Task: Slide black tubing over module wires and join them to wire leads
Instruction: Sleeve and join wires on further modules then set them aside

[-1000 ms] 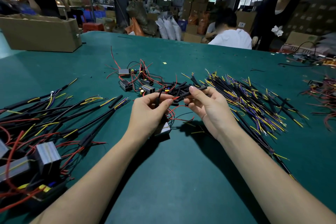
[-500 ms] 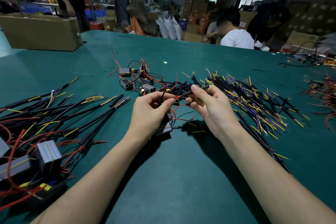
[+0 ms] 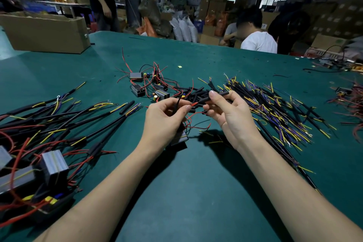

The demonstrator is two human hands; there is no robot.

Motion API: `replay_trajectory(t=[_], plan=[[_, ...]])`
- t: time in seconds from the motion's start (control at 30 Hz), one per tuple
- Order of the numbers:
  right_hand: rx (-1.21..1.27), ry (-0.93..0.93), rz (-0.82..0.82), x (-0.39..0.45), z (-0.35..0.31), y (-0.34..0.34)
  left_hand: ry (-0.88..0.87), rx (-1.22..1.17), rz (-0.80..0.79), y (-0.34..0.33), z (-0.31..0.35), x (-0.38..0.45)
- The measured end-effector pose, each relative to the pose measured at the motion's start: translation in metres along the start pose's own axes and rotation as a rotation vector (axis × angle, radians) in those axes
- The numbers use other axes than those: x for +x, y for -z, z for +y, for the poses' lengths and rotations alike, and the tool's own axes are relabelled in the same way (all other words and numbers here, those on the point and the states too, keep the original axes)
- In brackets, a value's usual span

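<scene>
Head view. Left hand [image 3: 164, 119] curled, thumb and forefinger pinching a red wire [image 3: 193, 104] near its end; a black wire [image 3: 177, 102] also sticks up out of that grip. Module [image 3: 179, 138] sits under the left wrist on the table [image 3: 196, 192], mostly hidden, its red leads looping toward the right hand. Right hand [image 3: 229, 114] curled, pinching a black tube [image 3: 215, 96] between thumb and forefinger, tube tilted up to the right. Red wire tip meets the tube's lower end; cannot tell if it is inside. All this is mid-table, slightly toward the near edge. Loose tube pieces [image 3: 194, 92] lie just beyond the hands. More modules [image 3: 137, 89] with red wires beyond those, toward the far edge. Lead pile [image 3: 275, 108], black with yellow and purple ends, right of the right hand. Finished sets [image 3: 59, 124] with modules and sleeved wires at the left edge. Cardboard box [image 3: 45, 31] at the far left corner. Person in white shirt [image 3: 258, 41] past the far edge.
</scene>
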State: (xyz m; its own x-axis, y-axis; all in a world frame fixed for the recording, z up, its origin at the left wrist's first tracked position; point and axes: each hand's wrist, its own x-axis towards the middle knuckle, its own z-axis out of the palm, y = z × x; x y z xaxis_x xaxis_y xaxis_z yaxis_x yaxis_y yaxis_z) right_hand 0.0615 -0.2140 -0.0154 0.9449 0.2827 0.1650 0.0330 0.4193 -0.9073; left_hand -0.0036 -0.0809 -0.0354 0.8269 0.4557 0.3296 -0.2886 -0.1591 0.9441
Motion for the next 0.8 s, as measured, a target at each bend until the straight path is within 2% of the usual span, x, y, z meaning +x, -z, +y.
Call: replay_trajectory(t=[0.2,0.53,0.8], plan=[[0.036,0.003,0.001,0.0008,-0.0012,0.0006,-0.014,0.013,-0.008,-0.001,0.001,-0.0003],[-0.081,0.049,-0.038,0.0009,-0.0009,0.0041,0.002,-0.003,0.005,0.0006,0.0004,-0.0007],[-0.056,-0.001,-0.14,0.001,-0.0026,0.0067,0.053,-0.033,-0.008,0.0009,0.0003,-0.0002]])
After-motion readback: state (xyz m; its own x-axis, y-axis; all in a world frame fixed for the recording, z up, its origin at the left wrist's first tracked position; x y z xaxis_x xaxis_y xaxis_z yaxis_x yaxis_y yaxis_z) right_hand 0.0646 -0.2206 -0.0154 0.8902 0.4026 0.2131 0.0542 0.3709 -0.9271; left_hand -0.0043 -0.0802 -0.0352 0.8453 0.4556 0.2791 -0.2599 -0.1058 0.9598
